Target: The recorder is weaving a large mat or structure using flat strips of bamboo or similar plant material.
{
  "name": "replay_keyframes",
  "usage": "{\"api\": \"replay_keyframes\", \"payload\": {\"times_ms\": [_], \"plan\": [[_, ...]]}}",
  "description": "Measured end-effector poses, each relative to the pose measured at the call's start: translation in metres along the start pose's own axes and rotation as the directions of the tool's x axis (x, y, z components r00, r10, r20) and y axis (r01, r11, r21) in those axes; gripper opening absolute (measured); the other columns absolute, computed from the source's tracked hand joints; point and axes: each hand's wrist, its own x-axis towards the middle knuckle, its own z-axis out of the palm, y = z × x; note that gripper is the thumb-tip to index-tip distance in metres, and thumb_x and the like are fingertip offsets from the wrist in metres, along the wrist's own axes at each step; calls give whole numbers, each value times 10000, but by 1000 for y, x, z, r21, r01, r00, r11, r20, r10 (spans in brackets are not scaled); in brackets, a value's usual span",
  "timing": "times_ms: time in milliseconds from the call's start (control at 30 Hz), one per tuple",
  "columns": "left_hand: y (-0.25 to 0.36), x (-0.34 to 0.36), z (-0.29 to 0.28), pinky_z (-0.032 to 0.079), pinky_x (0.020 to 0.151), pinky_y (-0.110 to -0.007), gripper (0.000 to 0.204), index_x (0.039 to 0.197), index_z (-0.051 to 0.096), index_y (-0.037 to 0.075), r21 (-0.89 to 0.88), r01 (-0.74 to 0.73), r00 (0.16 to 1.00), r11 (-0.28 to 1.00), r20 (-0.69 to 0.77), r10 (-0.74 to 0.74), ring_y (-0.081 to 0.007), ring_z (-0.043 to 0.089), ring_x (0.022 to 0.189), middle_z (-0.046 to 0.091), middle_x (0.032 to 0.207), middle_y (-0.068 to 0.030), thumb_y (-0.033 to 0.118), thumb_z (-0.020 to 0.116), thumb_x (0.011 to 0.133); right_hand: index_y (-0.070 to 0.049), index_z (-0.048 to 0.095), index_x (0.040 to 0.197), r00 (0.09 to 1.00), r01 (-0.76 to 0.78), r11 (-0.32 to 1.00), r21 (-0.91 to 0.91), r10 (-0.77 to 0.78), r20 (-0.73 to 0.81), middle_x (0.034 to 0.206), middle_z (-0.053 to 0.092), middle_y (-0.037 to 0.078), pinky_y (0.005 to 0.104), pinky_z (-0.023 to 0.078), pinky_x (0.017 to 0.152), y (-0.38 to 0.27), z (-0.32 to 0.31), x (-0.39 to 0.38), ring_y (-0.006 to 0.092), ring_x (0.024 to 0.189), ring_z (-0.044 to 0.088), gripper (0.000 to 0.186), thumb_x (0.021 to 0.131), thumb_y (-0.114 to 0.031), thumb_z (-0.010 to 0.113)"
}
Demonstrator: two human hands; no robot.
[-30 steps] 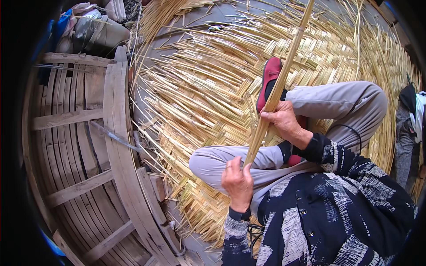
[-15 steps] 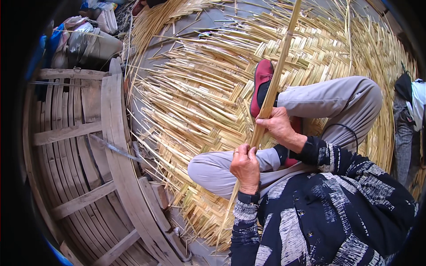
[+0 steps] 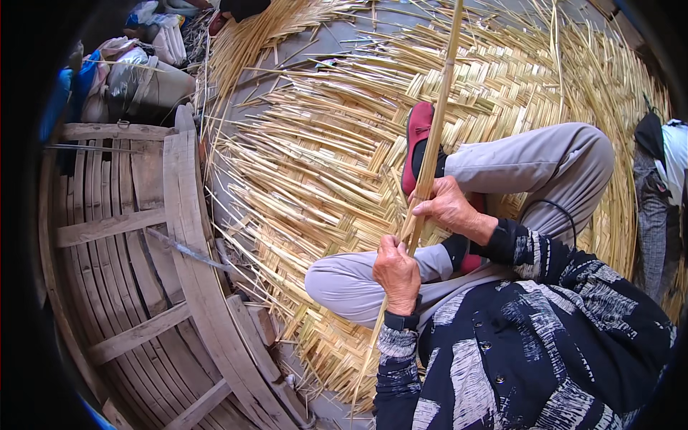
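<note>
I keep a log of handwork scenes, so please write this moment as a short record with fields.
Left hand: closed on the lower part of the straw-coloured strips
Right hand: grips the strips farther up
Strips' direction: slanting up to the picture's top edge
Surface: woven mat, loose ends along its left edge
Posture: seated, legs folded
Clothing: grey trousers, red shoe, dark patterned jacket
At left: slatted wooden frame

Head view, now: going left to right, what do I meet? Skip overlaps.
Slatted wooden frame → person's left knee → left hand → right hand → raised right knee → grey, black and white cloths.
</note>
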Motion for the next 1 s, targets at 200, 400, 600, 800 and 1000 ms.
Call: {"api": "replay_keyframes", "payload": {"times_ms": [200, 400, 600, 800, 1000], "plan": [[-25, 8, 2, 427, 539, -270, 31, 827, 477, 50, -598, 402, 914, 693, 311, -262, -166, 520, 568, 593, 747, -104, 43, 507, 831, 17, 625, 819, 993, 101, 990, -94, -94, 77, 738, 615, 29, 247, 488, 635, 1, -2, 4, 93, 666, 572, 183, 649, 17, 691], [-1, 18, -11, 412, 539, -167, 17, 888, 466, 41, -906, 287, 958, 311, 280, -67, -38, 462, 579, 603, 911, -92, 37, 478, 877, 7, 630, 758, 991, 93, 965, -245, -114, -75, 681, 604, -2, 232, 461, 588, -6, 6, -1, 64, 646, 545, 106, 657, 27, 656], [43, 28, -15, 372, 510, -179, 52, 842, 494, 53, -804, 143, 952, 577, 272, 143, -41, 441, 583, 564, 779, -42, 12, 471, 865, -15, 615, 703, 987, 136, 973, -188, -149, -53, 639, 567, -50, 236, 396, 468, 9, 2, 4, 43, 573, 491, 42, 668, -3, 635], [104, 18, -16, 436, 557, -334, 71, 820, 519, 27, -603, -287, 834, 744, 225, 504, -275, 566, 634, 557, 740, -124, 39, 577, 782, -11, 650, 760, 997, 66, 996, 67, -64, -38, 696, 630, 30, 251, 478, 599, 30, -11, 15, 103, 639, 578, 157, 619, 34, 702], [79, 8, -11, 448, 614, -338, 186, 866, 575, 43, -405, -213, 977, 889, -67, 203, -253, 589, 726, 593, 839, -87, 78, 667, 709, -18, 629, 726, 996, 61, 995, -80, -65, -59, 661, 608, 6, 247, 467, 553, -6, -9, 13, 85, 601, 555, 129, 638, 68, 668]]}}
